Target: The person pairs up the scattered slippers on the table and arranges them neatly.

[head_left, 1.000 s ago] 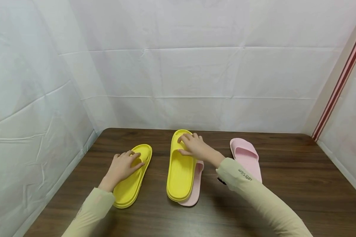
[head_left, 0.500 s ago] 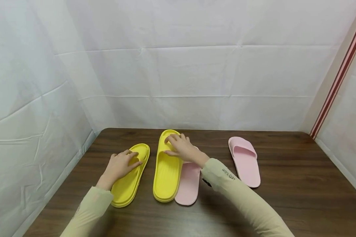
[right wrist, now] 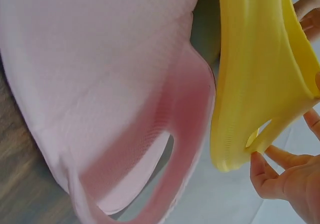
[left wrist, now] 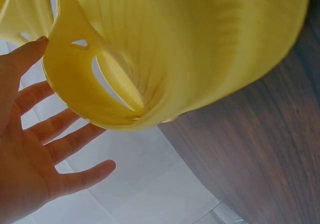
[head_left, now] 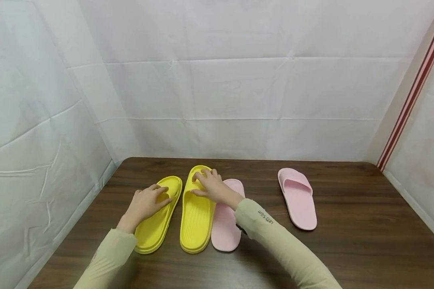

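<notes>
Two yellow slippers stand side by side on the left of the table, toes pointing away. My left hand [head_left: 142, 205] holds the left yellow slipper [head_left: 152, 232] across its strap, thumb on one edge and fingers at the other. The strap [left wrist: 70, 79] fills much of the left wrist view. With thumb and fingers, my right hand [head_left: 213, 187] grips the right yellow slipper [head_left: 195, 228] over its strap. Just right of it lies a pink slipper [head_left: 226, 230], its middle partly hidden under my right hand and wrist.
Another pink slipper [head_left: 301, 206] lies farther right, toe pointing away and slightly left. The dark wooden table [head_left: 361, 233] has rounded far corners. White cloth [head_left: 238, 88] hangs behind and at both sides, with a red-striped band [head_left: 412, 90] at the right.
My right hand has carried its yellow slipper left and lowered it beside the other one, uncovering most of the near pink slipper. My left hand has stayed nearly still.
</notes>
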The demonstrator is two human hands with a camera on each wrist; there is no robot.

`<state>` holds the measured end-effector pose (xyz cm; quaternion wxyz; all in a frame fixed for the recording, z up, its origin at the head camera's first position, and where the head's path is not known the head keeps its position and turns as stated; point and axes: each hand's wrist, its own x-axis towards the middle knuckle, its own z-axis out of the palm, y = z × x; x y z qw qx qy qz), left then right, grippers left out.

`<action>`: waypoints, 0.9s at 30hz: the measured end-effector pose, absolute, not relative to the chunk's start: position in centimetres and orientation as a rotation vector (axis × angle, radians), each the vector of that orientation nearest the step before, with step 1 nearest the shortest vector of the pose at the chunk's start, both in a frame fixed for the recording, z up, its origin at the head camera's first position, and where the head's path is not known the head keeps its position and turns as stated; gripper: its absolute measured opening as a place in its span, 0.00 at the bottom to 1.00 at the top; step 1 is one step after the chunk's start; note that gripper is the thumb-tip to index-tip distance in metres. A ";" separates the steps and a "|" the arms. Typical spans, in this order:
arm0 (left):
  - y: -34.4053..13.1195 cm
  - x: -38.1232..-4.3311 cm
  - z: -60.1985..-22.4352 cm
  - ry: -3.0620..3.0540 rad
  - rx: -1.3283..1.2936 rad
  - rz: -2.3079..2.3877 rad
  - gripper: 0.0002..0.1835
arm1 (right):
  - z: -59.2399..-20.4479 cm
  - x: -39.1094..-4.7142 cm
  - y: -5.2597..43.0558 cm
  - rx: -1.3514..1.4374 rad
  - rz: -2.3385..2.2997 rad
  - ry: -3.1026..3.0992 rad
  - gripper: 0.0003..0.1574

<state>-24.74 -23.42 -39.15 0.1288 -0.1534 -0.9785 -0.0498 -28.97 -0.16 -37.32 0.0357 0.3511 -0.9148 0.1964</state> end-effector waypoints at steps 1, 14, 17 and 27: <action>-23.4 -24.7 -39.1 -2.845 -0.447 -0.149 0.24 | -37.4 -29.0 -0.3 1.086 0.603 -2.813 0.20; -23.1 -24.3 -39.4 -2.785 -0.488 -0.122 0.22 | -38.8 -29.0 -1.2 1.151 0.707 -2.898 0.19; -23.2 -24.3 -39.4 -2.772 -0.505 -0.122 0.22 | -39.0 -29.0 -1.3 1.164 0.720 -2.920 0.19; -23.1 -24.3 -39.5 -2.750 -0.527 -0.117 0.22 | -39.3 -29.4 -1.6 1.198 0.714 -2.948 0.19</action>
